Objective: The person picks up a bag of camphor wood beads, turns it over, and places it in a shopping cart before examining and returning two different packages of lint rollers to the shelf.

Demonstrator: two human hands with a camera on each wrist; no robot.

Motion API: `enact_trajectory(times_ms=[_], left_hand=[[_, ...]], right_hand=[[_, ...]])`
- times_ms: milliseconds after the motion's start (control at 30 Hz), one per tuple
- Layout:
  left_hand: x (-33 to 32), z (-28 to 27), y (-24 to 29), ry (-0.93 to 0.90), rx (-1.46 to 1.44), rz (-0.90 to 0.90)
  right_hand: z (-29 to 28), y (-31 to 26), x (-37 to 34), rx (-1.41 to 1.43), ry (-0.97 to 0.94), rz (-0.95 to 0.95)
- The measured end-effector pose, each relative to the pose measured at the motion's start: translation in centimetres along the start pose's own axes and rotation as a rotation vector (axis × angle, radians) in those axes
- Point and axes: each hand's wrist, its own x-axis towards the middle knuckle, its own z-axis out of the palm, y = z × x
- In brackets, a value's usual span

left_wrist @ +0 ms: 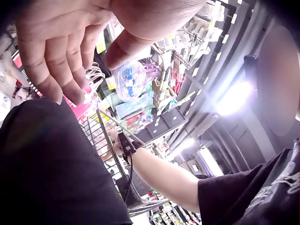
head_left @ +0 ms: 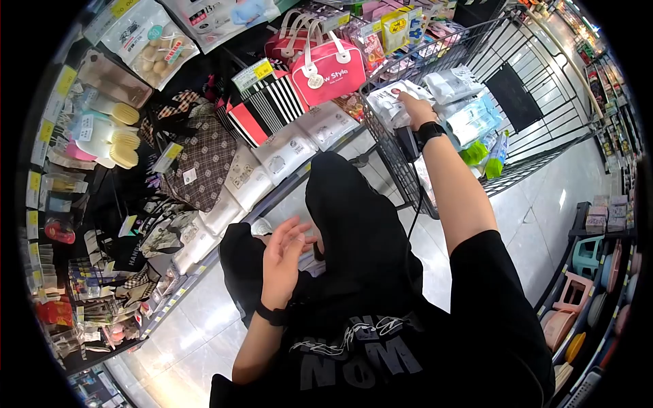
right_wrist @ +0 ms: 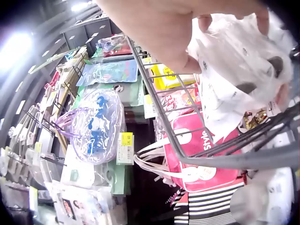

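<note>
In a shop aisle, we saw a person in black clothes (head_left: 367, 231) beside a wire shopping cart (right_wrist: 211, 162), the right hand (head_left: 417, 109) set toward one o'clock in the head view, at the cart's near end. From the right wrist, we saw its thumb and fingers pinch a white plastic package (right_wrist: 234, 65) with dark round spots, just inside the cart's rim. Past that package, toward two o'clock in the head view, we spotted a second white packet (head_left: 454, 83), a pale blue pack (head_left: 476, 119) and bright green packs (head_left: 474, 153) in the cart. Toward seven o'clock, near the knees, we found the left hand (head_left: 282, 262) with a relaxed grip, its fingers loosely bent and its thumb apart from them. At twelve o'clock, just beside the cart, we noted a pink handbag (head_left: 333, 68) with white handles, and at eleven a striped bag (head_left: 272, 102) with a price tag (head_left: 252, 73) by its top. We traced a row of white packages (head_left: 272, 162) along the shelf front from twelve o'clock round to nine, with a brown patterned bag (head_left: 197, 156) behind them toward ten, while at three o'clock we made out a turquoise plastic stool (head_left: 583, 264)
</note>
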Motion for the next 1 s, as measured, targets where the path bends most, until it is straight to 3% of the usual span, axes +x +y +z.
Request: enact_trajectory(times_ms=[67,167,233,267,367,400,533,600,667,700,733,767,833,867,933,967,1000], left_hand=[[-0.2,0.0,-0.6,-0.028,0.001,-0.003],[-0.4,-0.2,-2.1,-0.121,0.001,-0.043],[-0.6,-0.4,-3.5,-0.162,-0.017,-0.091],[-0.8,-0.4,-4.3,-0.16,-0.024,-0.108],[-1.3,-0.3,-6.3,-0.162,-0.047,-0.139],[-1.4,-0.1,-6.3,-0.168,-0.038,-0.139],[-1.6,0.0,-6.5,-0.178,-0.028,-0.104],[-1.6,-0.2,-7.0,-0.205,0.016,-0.029],[-1.6,-0.6,-8.1,-0.222,0.019,0.025],[-1.7,-0.5,-7.9,-0.204,0.041,0.024],[-1.7,-0.5,-7.6,-0.194,0.056,0.018],[-1.8,-0.7,-7.2,-0.182,0.017,-0.006],[-1.8,-1.3,-7.3,-0.185,-0.048,-0.032],[-1.6,-1.4,-7.6,-0.193,-0.067,-0.033],[-1.7,-1.5,-6.6,-0.182,-0.078,-0.077],[-1.5,-1.9,-6.8,-0.19,-0.075,-0.045],[-1.4,-2.1,-7.4,-0.199,-0.071,-0.015]], right_hand=[[1.2,0.3,1.9,0.065,0.097,0.129],[2.2,1.1,4.0,0.094,0.095,0.031],[1.8,0.3,1.8,0.083,0.094,-0.011],[0.6,-0.4,0.6,0.025,-0.002,0.012],[2.8,1.9,10.0,0.169,-0.224,0.064],[2.8,2.3,10.0,0.218,-0.248,0.052],[2.9,2.6,5.9,0.171,0.0,-0.131],[1.9,4.3,7.3,0.148,-0.028,-0.223],[0.2,6.3,11.3,0.038,-0.293,-0.494],[-1.2,4.7,7.1,0.23,-0.379,-0.309],[-1.1,6.6,11.6,0.329,-0.429,-0.397],[-2.6,6.3,11.2,0.271,-0.427,-0.346],[-3.4,3.4,3.2,0.352,-0.085,-0.229],[-3.6,3.9,4.7,0.463,-0.149,-0.237],[-5.0,3.2,2.7,0.502,-0.236,-0.41],[-5.2,4.1,5.0,0.364,-0.053,-0.593],[-6.1,3.1,1.5,0.345,-0.085,-0.722]])
